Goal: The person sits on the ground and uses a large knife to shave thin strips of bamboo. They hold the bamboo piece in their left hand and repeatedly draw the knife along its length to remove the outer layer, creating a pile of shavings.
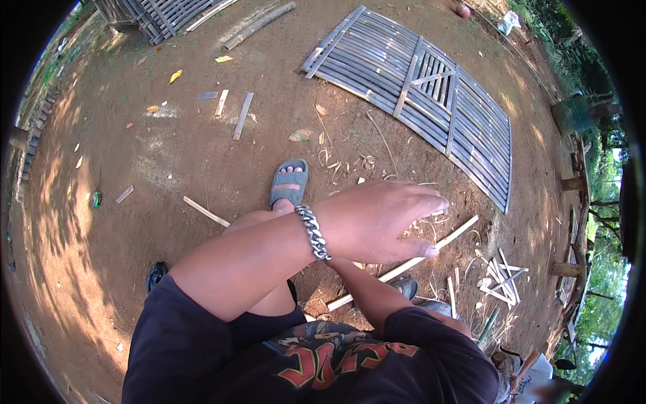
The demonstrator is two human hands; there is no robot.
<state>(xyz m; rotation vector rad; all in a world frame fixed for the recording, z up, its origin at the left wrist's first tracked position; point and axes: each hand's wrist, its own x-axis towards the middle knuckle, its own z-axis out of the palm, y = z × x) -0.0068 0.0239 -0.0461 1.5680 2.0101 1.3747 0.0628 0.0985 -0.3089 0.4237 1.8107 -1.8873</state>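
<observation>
My left arm crosses in front of me, a chain bracelet (313, 232) on its wrist. My left hand (383, 222) is held over the ground, back upward, fingers curved forward and the thumb apart from them. Nothing shows between thumb and fingers. A long pale bamboo strip (397, 271) runs slantwise beneath the hand, passing close to the thumb tip; whether they touch I cannot tell. My right forearm (367, 286) reaches up from the right and goes behind my left hand, which hides the right hand and its fingers.
A slatted bamboo panel (431, 101) lies ahead on the right. Short cut strips (501, 279) form a loose heap at the right, among shavings. Flat wood pieces (243, 116) and a bamboo pole (259, 25) lie farther off. My sandalled foot (289, 182) stands on bare earth.
</observation>
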